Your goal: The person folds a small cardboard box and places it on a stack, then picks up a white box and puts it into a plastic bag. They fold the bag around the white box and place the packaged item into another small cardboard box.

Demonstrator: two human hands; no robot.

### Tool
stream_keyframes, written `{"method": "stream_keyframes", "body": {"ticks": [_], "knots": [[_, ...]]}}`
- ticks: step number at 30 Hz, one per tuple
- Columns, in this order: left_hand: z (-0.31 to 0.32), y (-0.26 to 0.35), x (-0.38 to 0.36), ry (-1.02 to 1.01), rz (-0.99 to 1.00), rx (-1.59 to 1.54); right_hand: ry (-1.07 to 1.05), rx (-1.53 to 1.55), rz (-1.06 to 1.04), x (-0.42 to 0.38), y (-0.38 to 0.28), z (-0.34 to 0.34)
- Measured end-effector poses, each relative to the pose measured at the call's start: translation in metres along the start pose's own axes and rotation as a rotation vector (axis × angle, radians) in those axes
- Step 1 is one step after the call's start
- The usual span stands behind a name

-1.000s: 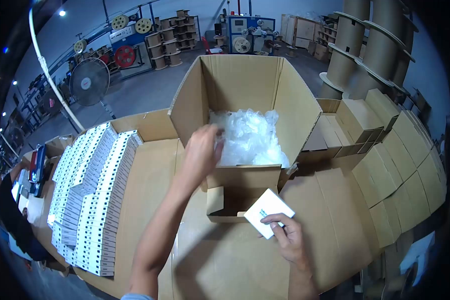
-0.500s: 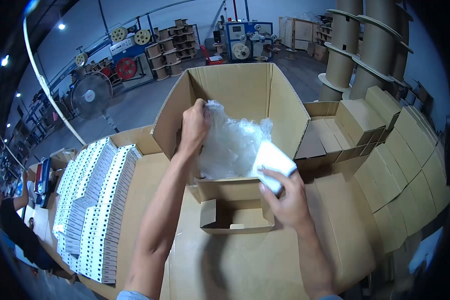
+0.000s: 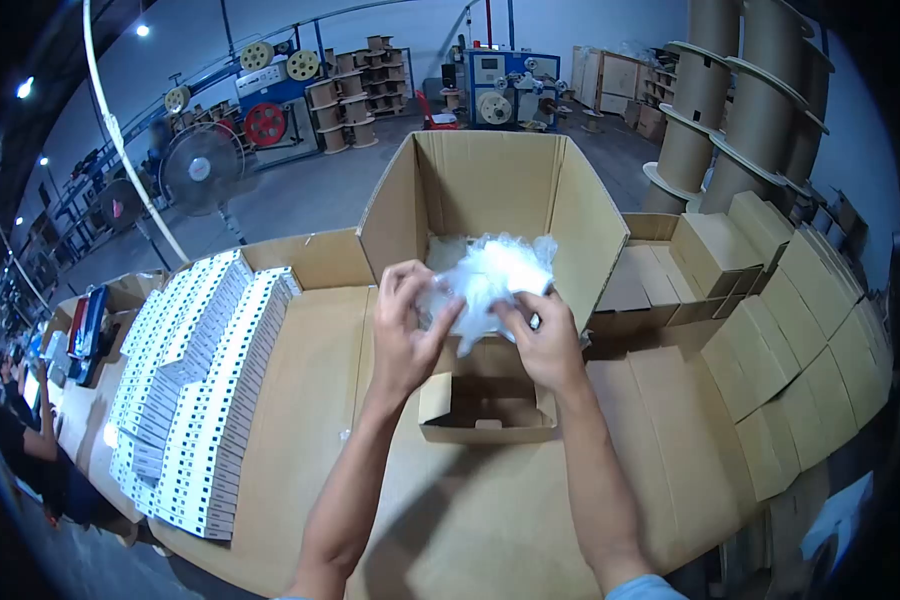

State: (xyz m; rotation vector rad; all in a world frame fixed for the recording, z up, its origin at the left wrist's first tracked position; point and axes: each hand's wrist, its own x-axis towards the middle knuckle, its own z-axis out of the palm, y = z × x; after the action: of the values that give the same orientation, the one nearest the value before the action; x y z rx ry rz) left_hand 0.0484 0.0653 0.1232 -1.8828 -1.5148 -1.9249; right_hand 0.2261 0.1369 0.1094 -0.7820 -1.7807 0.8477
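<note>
Both of my hands are raised over the near edge of a large open carton. My left hand pinches the side of a clear, crinkled plastic bag. At its other side my right hand grips a white block-like item, overlapped by the plastic and blurred by motion. Below my hands a small open cardboard box rests on the cardboard-covered table, its flap raised at the back.
Stacked rows of white boxes stand at left. Folded brown boxes pile up at right, beside an open carton. A fan and large spools stand beyond the table. Another person is at the far left.
My left hand has come down from the carton with the plastic bag. The white item in my right hand has moved left and up to meet the bag. The view has shifted slightly.
</note>
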Motion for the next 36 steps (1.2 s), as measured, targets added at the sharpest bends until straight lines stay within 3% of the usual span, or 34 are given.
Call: {"method": "stream_keyframes", "body": {"ticks": [2, 4, 5, 7, 10, 14, 18, 22, 24, 28, 31, 32, 35, 36], "knots": [[-0.013, 0.009, -0.037, -0.093, 0.000, -0.155, 0.024, 0.065, 0.025, -0.046, -0.001, -0.002], [-0.029, 0.019, -0.076, -0.234, -0.244, -0.479, 0.009, 0.115, 0.087, -0.091, -0.018, -0.003], [-0.035, 0.034, -0.094, -0.268, -0.355, -0.530, -0.008, 0.288, 0.233, -0.112, -0.031, -0.003], [-0.051, 0.047, -0.128, -0.363, -0.442, -0.420, -0.121, 0.025, 0.123, -0.153, -0.016, -0.007], [-0.069, 0.069, -0.162, -0.216, -0.364, -0.255, -0.073, 0.310, 0.410, -0.208, -0.032, -0.006], [-0.089, 0.079, -0.199, -0.206, -0.464, -0.224, -0.179, 0.134, 0.370, -0.271, -0.005, -0.011], [-0.097, 0.086, -0.221, -0.282, -0.511, -0.280, -0.110, 0.039, 0.334, -0.284, -0.039, 0.002], [-0.101, 0.085, -0.231, -0.315, -0.511, -0.376, -0.011, 0.206, 0.293, -0.294, -0.026, 0.017], [-0.110, 0.068, -0.239, -0.348, -0.537, -0.357, -0.017, 0.113, 0.311, -0.295, -0.025, 0.017], [-0.115, 0.082, -0.221, -0.390, -0.202, 0.063, -0.015, 0.037, 0.369, -0.298, -0.009, 0.019], [-0.096, 0.097, -0.227, -0.067, -0.524, -0.111, 0.113, 0.082, 0.316, -0.294, -0.003, 0.030], [-0.087, 0.086, -0.247, 0.003, -0.710, -0.330, 0.115, 0.102, 0.347, -0.298, 0.004, 0.033], [-0.068, 0.076, -0.269, -0.185, -0.958, -0.473, 0.125, 0.142, 0.411, -0.304, 0.023, 0.038], [-0.061, 0.077, -0.268, -0.195, -0.884, -0.391, 0.118, 0.145, 0.424, -0.304, 0.026, 0.039]]}}
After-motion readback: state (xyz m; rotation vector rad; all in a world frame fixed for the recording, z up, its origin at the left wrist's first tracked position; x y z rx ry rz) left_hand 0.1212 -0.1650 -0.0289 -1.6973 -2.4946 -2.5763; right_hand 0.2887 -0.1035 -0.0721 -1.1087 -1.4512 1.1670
